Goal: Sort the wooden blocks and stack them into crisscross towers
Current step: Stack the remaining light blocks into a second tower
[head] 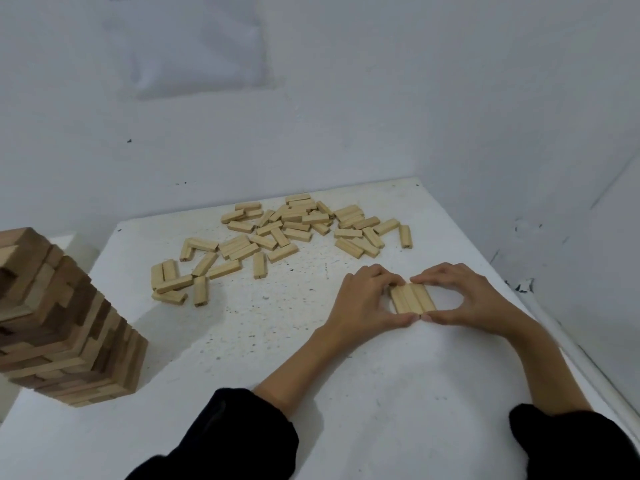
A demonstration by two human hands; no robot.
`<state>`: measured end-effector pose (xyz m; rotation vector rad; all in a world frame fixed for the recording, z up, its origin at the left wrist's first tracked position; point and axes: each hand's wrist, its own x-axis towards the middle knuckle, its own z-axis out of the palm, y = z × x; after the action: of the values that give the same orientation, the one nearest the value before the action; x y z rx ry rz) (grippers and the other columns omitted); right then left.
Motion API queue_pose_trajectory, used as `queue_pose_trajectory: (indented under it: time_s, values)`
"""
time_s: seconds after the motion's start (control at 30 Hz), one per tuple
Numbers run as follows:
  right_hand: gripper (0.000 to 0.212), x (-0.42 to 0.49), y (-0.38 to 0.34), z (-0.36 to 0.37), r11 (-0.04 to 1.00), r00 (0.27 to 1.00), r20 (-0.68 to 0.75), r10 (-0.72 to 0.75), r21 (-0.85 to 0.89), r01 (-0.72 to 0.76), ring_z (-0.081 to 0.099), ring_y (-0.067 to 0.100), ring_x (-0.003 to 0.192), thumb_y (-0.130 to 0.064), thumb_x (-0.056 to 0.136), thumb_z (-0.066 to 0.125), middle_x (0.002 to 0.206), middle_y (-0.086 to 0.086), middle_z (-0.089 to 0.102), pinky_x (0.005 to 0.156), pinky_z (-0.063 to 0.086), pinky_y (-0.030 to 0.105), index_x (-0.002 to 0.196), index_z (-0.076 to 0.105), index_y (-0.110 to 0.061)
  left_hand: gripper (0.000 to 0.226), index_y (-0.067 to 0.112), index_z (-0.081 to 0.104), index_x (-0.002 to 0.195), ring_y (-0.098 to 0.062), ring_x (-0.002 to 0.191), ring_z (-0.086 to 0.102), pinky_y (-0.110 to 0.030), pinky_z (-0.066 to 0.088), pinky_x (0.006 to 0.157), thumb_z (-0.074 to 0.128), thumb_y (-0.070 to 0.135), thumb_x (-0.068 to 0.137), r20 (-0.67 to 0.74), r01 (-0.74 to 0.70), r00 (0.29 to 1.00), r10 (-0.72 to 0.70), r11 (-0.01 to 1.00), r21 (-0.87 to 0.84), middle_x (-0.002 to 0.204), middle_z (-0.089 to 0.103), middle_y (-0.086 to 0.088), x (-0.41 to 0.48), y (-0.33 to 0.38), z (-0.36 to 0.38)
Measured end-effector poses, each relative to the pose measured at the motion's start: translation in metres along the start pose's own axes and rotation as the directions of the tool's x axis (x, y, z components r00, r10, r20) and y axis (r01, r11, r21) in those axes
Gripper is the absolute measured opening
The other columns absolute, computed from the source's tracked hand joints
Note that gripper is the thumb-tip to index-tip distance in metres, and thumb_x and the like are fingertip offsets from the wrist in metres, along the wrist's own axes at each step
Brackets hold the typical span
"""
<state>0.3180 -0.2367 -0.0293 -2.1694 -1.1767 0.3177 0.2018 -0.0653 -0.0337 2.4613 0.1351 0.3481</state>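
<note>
The row [412, 299] of three, likely the base layer of a new tower, lay flat on the tabletop [381, 375], right of centre, its pieces side by side and touching. The left grip [363, 301] and right grip [465, 299] were closed around it, fingertips at the far ends, thumbs at the near ends and meeting. Squaring it well would call for light, even pressure from both sides, so the ends came flush without the row buckling. Beyond lay loose blocks [287, 233]; a tall tower [69, 323] stood well apart at left.
</note>
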Motion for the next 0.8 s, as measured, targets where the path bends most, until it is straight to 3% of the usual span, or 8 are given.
queue_pose_trajectory:
  time_s: [0.17,0.33,0.4,0.5,0.6,0.7,0.8]
  values:
    - [0.056,-0.002,0.008,-0.002,1.000,1.000,-0.018,0.017,0.021,-0.017,0.046,0.006,0.110,-0.066,0.055,0.062,0.113,-0.027,0.051,0.100,0.035,0.037,0.109,0.052,-0.053,0.054,0.020,0.066,0.109,-0.009,0.089,0.050,-0.038,0.043,0.084,0.076,0.050,0.064,0.001,-0.025,1.000,0.025,0.999,-0.025,0.101,0.060,0.006,0.008,0.003,0.005]
    - [0.054,-0.003,0.010,0.000,0.999,0.999,-0.021,0.040,0.025,-0.039,0.045,0.009,0.112,-0.040,0.066,0.081,0.114,-0.024,0.050,0.100,0.032,0.034,0.112,0.052,-0.049,0.060,0.023,0.062,0.108,-0.007,0.090,0.049,-0.033,0.040,0.083,0.064,0.062,0.062,0.000,-0.036,0.999,0.036,0.999,0.001,0.104,0.058,0.009,0.009,-0.001,0.009]
    - [0.056,-0.004,0.009,-0.001,0.999,0.999,-0.021,0.043,0.026,-0.042,0.045,0.007,0.111,-0.041,0.065,0.081,0.115,-0.023,0.051,0.098,0.031,0.027,0.112,0.052,-0.048,0.060,0.022,0.060,0.111,-0.008,0.094,0.048,-0.031,0.036,0.083,0.063,0.060,0.064,0.024,-0.041,0.999,0.040,0.999,0.021,0.107,0.056,0.009,0.009,0.000,0.009]
    - [0.065,-0.008,0.006,-0.004,0.995,0.997,-0.034,0.066,0.082,-0.063,0.039,-0.007,0.115,-0.058,0.054,0.075,0.118,-0.028,0.048,0.093,0.025,0.007,0.114,0.051,-0.050,0.061,0.022,0.056,0.118,-0.009,0.102,0.047,-0.030,0.032,0.087,0.067,0.059,0.071,0.043,-0.045,0.998,0.043,0.999,0.026,0.114,0.051,0.008,0.007,-0.001,0.007]
    - [0.065,-0.010,0.002,-0.006,0.988,0.988,-0.129,0.079,0.140,-0.060,0.037,-0.010,0.118,-0.051,0.060,0.079,0.121,-0.033,0.047,0.093,0.025,0.004,0.119,0.052,-0.048,0.070,0.024,0.052,0.123,-0.005,0.098,0.047,-0.028,0.031,0.088,0.059,0.070,0.070,0.049,0.004,0.999,-0.004,1.000,-0.010,0.120,0.047,0.011,0.005,-0.005,-0.008]
    - [0.055,-0.007,-0.011,0.002,0.984,0.968,-0.240,0.066,0.176,-0.023,0.040,-0.007,0.116,-0.048,0.063,0.073,0.121,-0.025,0.051,0.091,0.025,0.003,0.116,0.056,-0.044,0.066,0.025,0.055,0.118,-0.001,0.091,0.044,-0.028,0.036,0.086,0.043,0.072,0.074,-0.035,0.006,0.999,-0.007,0.999,-0.038,0.114,0.050,0.013,-0.003,-0.020,-0.035]
    - [0.044,0.008,-0.029,0.019,0.988,0.938,-0.346,0.007,0.150,0.048,0.044,-0.004,0.107,-0.053,0.068,0.066,0.115,-0.020,0.056,0.090,0.026,0.002,0.110,0.059,-0.040,0.050,0.025,0.061,0.110,-0.003,0.091,0.045,-0.030,0.040,0.085,0.042,0.061,0.081,-0.213,0.023,0.977,-0.030,0.999,-0.036,0.107,0.050,0.013,-0.015,-0.054,-0.058]
